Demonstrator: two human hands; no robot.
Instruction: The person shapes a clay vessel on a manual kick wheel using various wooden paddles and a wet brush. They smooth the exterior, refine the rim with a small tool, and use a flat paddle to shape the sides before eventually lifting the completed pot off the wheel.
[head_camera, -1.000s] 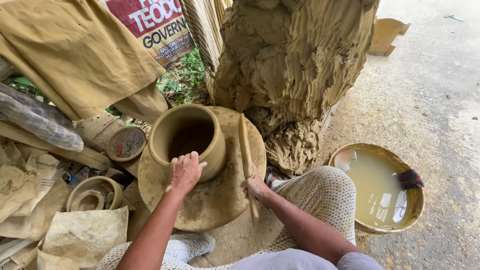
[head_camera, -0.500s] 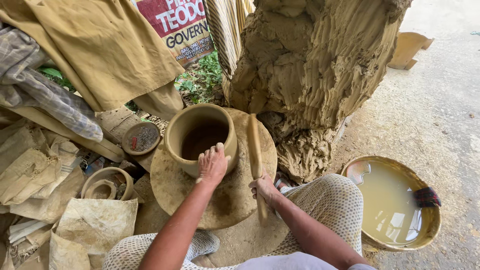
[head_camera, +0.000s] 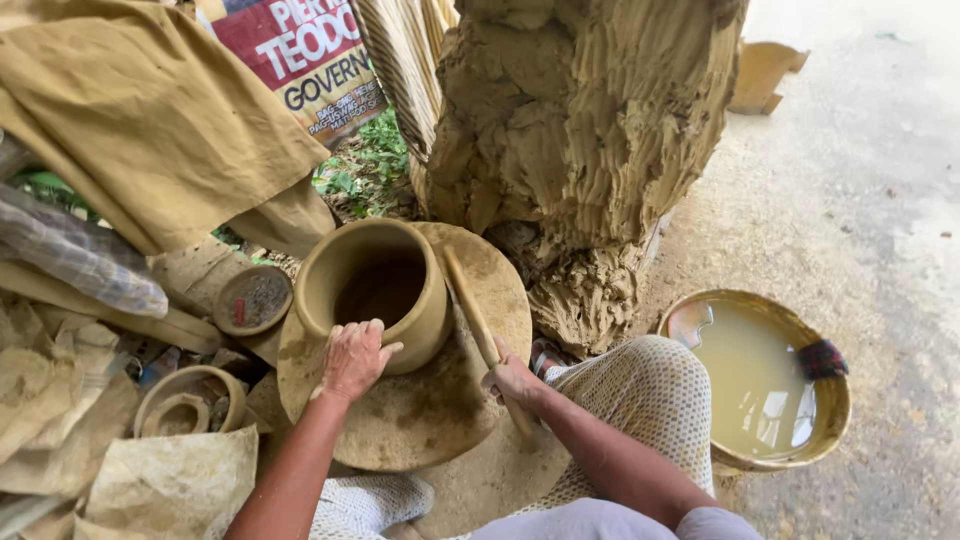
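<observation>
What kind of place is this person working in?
Most likely an open-air pottery workspace: a raw clay pot stands on a round clay-smeared turntable, a big mound of clay stands behind it, and a basin of muddy water sits beside.

— What do we see around us?
— A clay mound (head_camera: 580, 150) ahead, a basin (head_camera: 835, 415) of murky water right.
— And left?
— Tan cloth (head_camera: 140, 110), a small lid (head_camera: 252, 300), clay rings (head_camera: 185, 400).

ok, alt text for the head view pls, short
A person's left hand rests on the near wall of an open clay pot standing on a round clay-smeared disc, while the right hand grips a wooden stick beside it. A basin of muddy water sits to the right.
</observation>
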